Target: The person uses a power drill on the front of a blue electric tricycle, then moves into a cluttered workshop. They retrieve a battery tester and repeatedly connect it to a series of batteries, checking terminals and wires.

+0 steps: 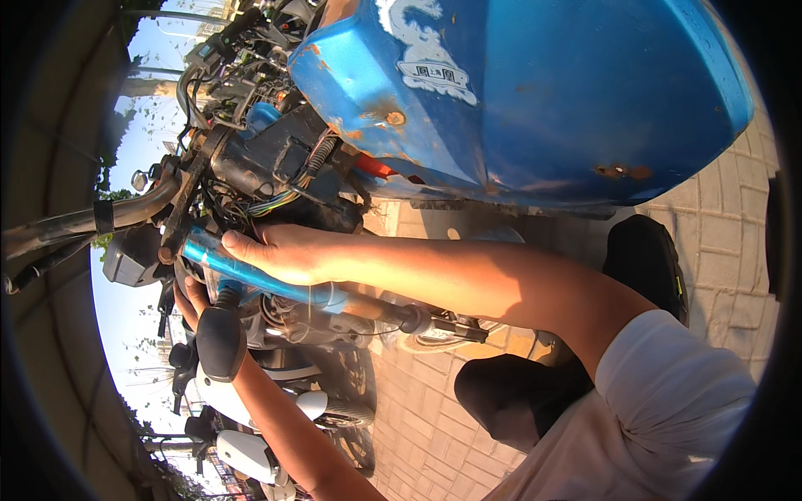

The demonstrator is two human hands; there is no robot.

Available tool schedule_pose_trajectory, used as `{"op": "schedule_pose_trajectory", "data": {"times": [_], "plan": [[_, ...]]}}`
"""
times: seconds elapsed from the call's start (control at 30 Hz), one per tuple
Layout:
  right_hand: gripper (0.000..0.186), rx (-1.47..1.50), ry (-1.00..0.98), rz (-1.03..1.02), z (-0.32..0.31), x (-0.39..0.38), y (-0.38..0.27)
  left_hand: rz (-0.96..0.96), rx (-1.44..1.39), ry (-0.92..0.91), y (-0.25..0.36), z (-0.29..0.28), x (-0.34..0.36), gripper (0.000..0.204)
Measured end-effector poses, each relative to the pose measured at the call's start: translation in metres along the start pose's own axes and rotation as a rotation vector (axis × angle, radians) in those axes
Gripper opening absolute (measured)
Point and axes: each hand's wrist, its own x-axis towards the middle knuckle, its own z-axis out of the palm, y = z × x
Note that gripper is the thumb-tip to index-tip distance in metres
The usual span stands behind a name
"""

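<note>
My right hand is at a blue metal tube on the front of a stripped-down vehicle. Its thumb lies over the tube's near side, and the fingers pass out of sight behind it, beside loose coloured wires. Lower and to the left, my left hand reaches up with two fingers stretched and apart, close to the tube's left end. A black oval housing on a ribbed stalk hides part of this hand. Toward the right, the tube meets a bare, rusty metal section.
A large blue body panel with rust spots overhangs the upper right. Bent handlebars stick out at left. A black box with cables sits above the tube. White scooters stand at lower left on brick paving.
</note>
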Motion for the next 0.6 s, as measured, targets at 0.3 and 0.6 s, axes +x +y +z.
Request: {"op": "schedule_pose_trajectory", "data": {"times": [0.3, 0.6], "plan": [[0.059, -0.553, 0.357, -0.568, -0.002, -0.038, -0.005, 0.109, -0.084, -0.124, -0.02, -0.011, 0.007, 0.046], [0.079, -1.069, -0.064, -0.237, -0.02, -0.039, -0.029, 0.195, 0.335, -0.071, -0.019, -0.012, 0.007, 0.046]]}}
